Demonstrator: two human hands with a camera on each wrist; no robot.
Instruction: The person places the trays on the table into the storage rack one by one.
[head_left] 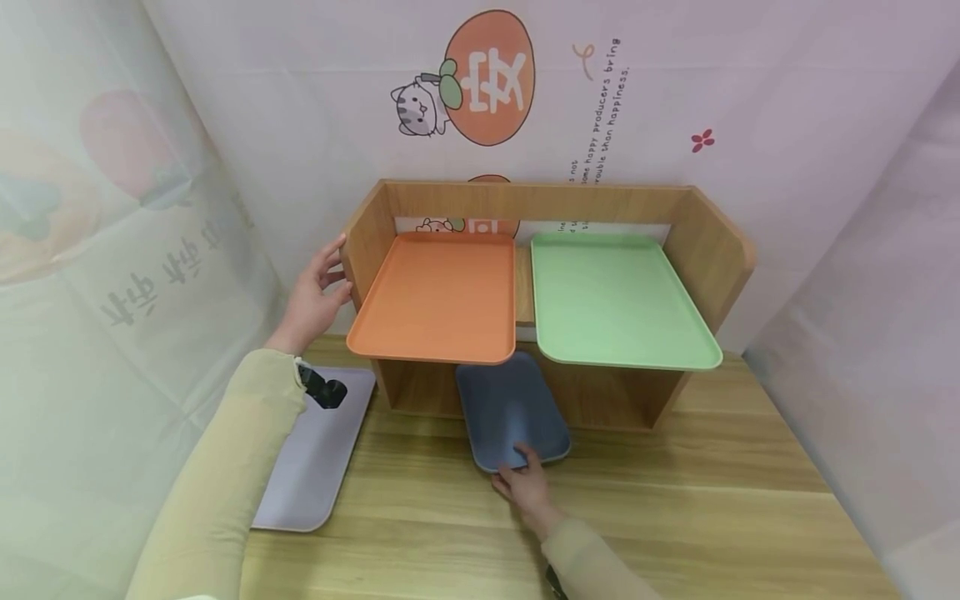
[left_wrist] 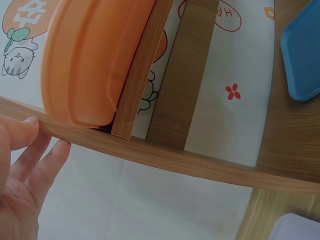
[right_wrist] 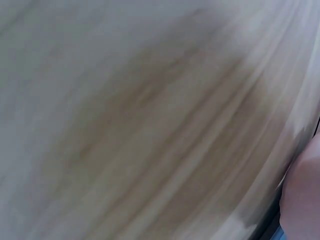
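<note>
In the head view, a two-level wooden shelf (head_left: 525, 200) stands on the table. My left hand (head_left: 311, 300) touches the outer side of its left panel (left_wrist: 165, 162) with thumb and fingertips. My right hand (head_left: 527, 490) pinches the near edge of a dark blue tray (head_left: 510, 408). That tray slants out of the lower level, its far end beneath the upper trays. An orange tray (head_left: 442, 292) and a light green tray (head_left: 618, 296) lie side by side on the upper level, overhanging its front. In the right wrist view, only part of the right hand (right_wrist: 302, 195) shows, beside blurred wood grain.
A pale lilac tray (head_left: 318, 450) lies on the wooden table (head_left: 420, 517), left of the shelf and partly behind the left forearm. Printed white cloth (head_left: 315, 100) hangs behind the shelf and along both sides.
</note>
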